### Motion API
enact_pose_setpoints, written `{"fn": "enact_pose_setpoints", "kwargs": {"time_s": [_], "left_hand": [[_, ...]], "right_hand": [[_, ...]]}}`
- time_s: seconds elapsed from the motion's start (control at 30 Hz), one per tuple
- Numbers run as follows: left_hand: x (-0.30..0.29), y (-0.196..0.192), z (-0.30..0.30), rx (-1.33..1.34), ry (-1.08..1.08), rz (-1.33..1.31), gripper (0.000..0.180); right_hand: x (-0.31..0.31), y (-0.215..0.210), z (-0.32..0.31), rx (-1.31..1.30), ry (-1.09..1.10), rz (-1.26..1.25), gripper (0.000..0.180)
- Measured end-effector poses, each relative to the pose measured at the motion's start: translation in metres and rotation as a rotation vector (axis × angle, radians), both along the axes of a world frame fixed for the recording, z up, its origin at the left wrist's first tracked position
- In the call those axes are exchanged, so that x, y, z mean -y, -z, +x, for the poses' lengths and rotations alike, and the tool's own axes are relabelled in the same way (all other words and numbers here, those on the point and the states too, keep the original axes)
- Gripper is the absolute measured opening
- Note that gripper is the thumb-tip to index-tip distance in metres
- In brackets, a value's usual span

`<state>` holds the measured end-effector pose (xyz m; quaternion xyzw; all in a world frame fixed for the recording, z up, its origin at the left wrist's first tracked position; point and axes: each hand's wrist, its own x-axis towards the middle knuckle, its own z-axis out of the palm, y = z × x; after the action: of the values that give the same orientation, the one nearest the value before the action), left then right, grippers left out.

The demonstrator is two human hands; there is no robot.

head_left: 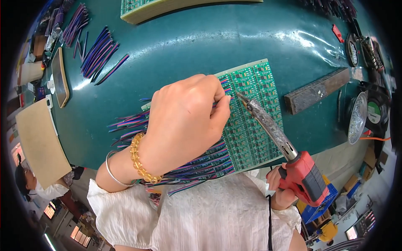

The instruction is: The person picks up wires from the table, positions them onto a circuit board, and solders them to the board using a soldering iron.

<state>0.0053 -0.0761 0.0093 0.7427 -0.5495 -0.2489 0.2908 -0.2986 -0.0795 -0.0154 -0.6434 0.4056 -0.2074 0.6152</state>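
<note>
Head view, single frame, soldering bench.

Item 1: left hand (184,121), fingers pinched closed on a wire end at the left edge of the green circuit board panel (251,113); yellow bead bracelet (140,161) and thin silver bangle (112,171) on the wrist.

Item 2: right hand (279,184), closed around the red grip of a soldering iron (289,154); the iron's tip rests at the panel, just beside the left fingertips.

Item 3: circuit board panel, flat on the green table mat (176,50), near its front edge, directly before the person. Rows of small boards; striped multicolour ribbon wires (130,123) fan out from its left side, several rows apparently attached already.

Item 4: loose bundles of cut ribbon wire (98,52), far left; a stack of further panels (142,10) at the far edge; a dark metal bar (316,90) to the right; a phone (60,79) on the left.

Step, as judged: a wire end is being soldered to a pad near the panel's upper left. Next move likely calls for holding the wire steady while the joint sets, lifting the iron clear without bridging neighbouring pads.
</note>
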Motion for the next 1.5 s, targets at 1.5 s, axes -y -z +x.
{"fn": "enact_pose_setpoints", "kwargs": {"time_s": [1.5], "left_hand": [[0.001,0.006,-0.013,0.209,-0.032,-0.092,0.016]], "right_hand": [[0.012,-0.003,-0.012,-0.01,-0.14,0.162,0.031]]}}
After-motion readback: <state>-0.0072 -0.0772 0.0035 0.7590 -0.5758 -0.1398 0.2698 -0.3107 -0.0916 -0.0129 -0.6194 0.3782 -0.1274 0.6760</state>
